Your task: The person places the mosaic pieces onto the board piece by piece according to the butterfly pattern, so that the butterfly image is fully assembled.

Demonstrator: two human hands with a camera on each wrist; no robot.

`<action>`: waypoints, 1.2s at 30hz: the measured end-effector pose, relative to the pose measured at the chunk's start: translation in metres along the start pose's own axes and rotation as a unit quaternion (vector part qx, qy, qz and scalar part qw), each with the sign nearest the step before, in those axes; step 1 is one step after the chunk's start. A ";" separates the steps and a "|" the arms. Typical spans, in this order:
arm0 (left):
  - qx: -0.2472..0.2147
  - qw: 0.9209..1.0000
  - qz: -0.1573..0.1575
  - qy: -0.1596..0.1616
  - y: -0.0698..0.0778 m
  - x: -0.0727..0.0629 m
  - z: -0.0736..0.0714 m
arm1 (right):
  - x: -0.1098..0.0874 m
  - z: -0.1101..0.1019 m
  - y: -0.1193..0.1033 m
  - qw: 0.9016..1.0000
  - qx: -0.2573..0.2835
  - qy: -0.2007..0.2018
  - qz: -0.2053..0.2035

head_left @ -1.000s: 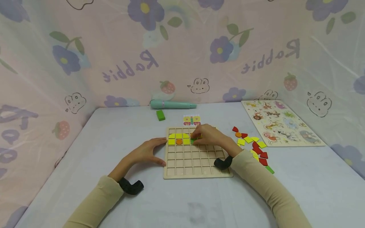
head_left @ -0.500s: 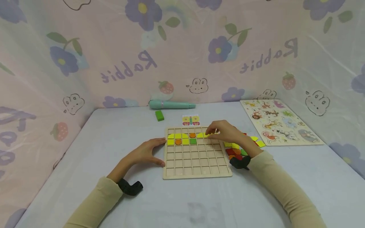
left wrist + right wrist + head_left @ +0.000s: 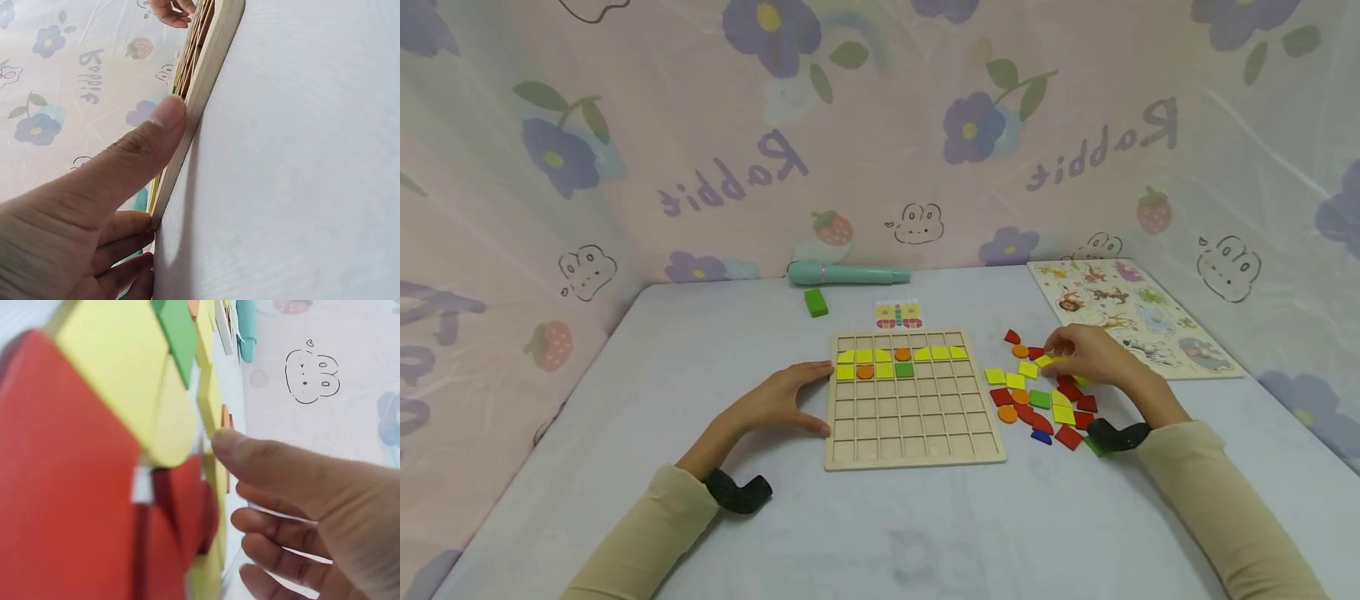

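Observation:
A wooden grid board (image 3: 917, 425) lies on the table. Its second row holds yellow tiles (image 3: 855, 356) around an orange disc (image 3: 902, 354). Below are two yellow squares, another orange disc (image 3: 865, 372) and a green square (image 3: 905, 370). My left hand (image 3: 778, 400) rests at the board's left edge, thumb and fingers spread along it; the left wrist view shows the thumb (image 3: 167, 112) against the rim. Right of the board, my right hand (image 3: 1086, 354) reaches over the loose tiles, its thumb (image 3: 231, 444) beside a yellow tile (image 3: 209, 400). No tile shows in its grasp.
Loose red, yellow, orange, green and blue tiles (image 3: 1040, 399) lie right of the board. A butterfly pattern card (image 3: 898, 314) sits behind it. Farther back are a green block (image 3: 816, 302) and a teal microphone-shaped object (image 3: 846, 273). An animal puzzle board (image 3: 1150, 321) lies at back right.
My right hand moved from the board's middle to the right end of its filled row, then off to the loose tiles. My left hand stays at the board's edge.

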State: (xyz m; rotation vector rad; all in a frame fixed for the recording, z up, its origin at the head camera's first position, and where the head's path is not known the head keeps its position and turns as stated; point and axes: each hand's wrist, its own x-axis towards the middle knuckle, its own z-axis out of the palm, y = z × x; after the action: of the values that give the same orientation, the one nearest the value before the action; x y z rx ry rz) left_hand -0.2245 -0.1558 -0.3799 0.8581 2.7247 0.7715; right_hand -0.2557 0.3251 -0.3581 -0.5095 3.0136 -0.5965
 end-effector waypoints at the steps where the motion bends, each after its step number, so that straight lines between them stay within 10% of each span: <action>1: 0.001 1.000 0.000 0.000 0.000 0.000 0.000 | -0.001 0.001 0.002 1.000 0.000 -0.004 0.004; 13: 0.004 1.000 0.001 0.002 0.000 0.000 -0.001 | 0.000 -0.002 -0.009 1.000 -0.008 0.009 0.019; 27: -0.001 1.000 0.001 -0.002 -0.002 0.002 0.003 | 0.057 0.038 -0.107 0.981 0.025 -0.049 -0.186; 36: -0.001 1.000 0.001 0.000 -0.003 0.002 0.001 | 0.074 0.058 -0.124 0.976 0.038 -0.065 -0.202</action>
State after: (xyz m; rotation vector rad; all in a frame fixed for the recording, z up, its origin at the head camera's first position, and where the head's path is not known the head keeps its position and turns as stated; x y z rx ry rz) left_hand -0.2268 -0.1562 -0.3823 0.8616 2.7224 0.7747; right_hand -0.2825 0.1720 -0.3624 -1.1221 2.7615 -0.6597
